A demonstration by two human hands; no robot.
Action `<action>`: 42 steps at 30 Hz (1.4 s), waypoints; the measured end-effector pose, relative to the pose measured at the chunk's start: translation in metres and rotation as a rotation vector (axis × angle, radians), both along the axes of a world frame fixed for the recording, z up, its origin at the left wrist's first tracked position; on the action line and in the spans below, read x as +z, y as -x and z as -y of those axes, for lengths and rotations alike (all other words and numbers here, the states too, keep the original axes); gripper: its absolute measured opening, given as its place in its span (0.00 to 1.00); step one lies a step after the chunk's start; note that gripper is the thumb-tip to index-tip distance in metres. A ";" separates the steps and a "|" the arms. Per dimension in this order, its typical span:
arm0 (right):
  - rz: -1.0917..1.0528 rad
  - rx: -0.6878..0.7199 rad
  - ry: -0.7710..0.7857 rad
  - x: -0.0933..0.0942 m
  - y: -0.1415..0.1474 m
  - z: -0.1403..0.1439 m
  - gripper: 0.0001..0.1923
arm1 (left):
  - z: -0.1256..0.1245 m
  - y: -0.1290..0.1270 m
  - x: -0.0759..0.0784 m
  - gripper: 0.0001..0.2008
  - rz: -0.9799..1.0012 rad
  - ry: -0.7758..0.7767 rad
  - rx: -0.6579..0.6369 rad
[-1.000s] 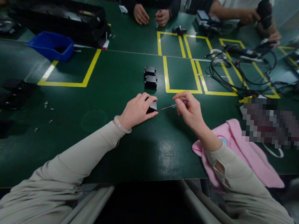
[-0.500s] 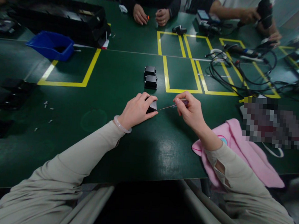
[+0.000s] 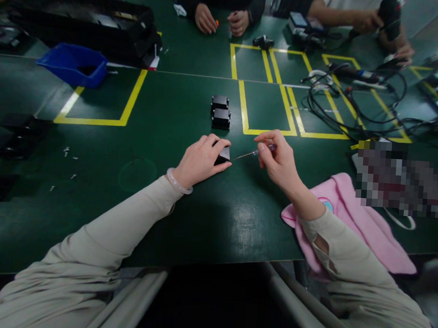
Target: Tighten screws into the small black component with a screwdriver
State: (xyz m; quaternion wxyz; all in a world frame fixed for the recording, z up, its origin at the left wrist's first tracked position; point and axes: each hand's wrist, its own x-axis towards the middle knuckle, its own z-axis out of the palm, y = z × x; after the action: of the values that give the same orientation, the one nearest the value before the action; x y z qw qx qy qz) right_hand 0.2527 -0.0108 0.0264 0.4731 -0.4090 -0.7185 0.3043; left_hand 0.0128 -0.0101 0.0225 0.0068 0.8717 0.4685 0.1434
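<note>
Since half a second ago, hardly anything shifted: right hand (image 3: 278, 160) raised a touch, screwdriver shaft tilted slightly upward; left hand (image 3: 201, 160) unchanged on its small black block.

Green table (image 3: 145, 219) across the whole frame, marked with yellow tape rectangles (image 3: 267, 105) in the upper middle. Long black case (image 3: 82, 24) at upper left, blue bin (image 3: 73, 65) just below and beside it. Pink cloth (image 3: 352, 226) at lower right, beside the right forearm. Tangle of black cables (image 3: 356, 105) at upper right. Two black boxes (image 3: 220, 112) stacked close together at centre, just above the hands. Scattered small screws (image 3: 67, 162) at middle left. No readable writing, brand or label anywhere; a pixelated patch at right hides whatever lies there.

Left hand curled down over the small black block (image 3: 224, 155) at frame centre, fingers closed on it and pressing it to the table, pale bangle (image 3: 178, 184) at the wrist. Right hand pinched shut on the screwdriver (image 3: 255, 153), thumb and fingers together around the purple-tinted handle, thin shaft pointing left with its tip at the block's right edge.

Other people's hands (image 3: 222, 21) at top centre, close together over a tiny orange item; more hands at top right holding a dark tool (image 3: 389, 16).
</note>
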 end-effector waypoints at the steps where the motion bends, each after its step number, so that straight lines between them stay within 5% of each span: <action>1: -0.001 0.006 0.001 0.000 0.000 0.000 0.16 | 0.000 0.000 0.000 0.22 -0.001 -0.001 0.001; 33: 0.002 0.040 -0.007 0.005 -0.001 0.001 0.08 | -0.001 0.001 -0.002 0.23 -0.011 -0.008 -0.002; 42: 0.008 0.029 0.006 0.003 -0.002 0.000 0.13 | -0.001 0.000 -0.001 0.23 -0.008 0.007 0.002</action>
State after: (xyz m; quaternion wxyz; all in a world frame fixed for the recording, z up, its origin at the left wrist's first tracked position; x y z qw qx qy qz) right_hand 0.2543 -0.0109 0.0292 0.4646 -0.4012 -0.7254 0.3115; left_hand 0.0127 -0.0092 0.0220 0.0079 0.8718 0.4698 0.1384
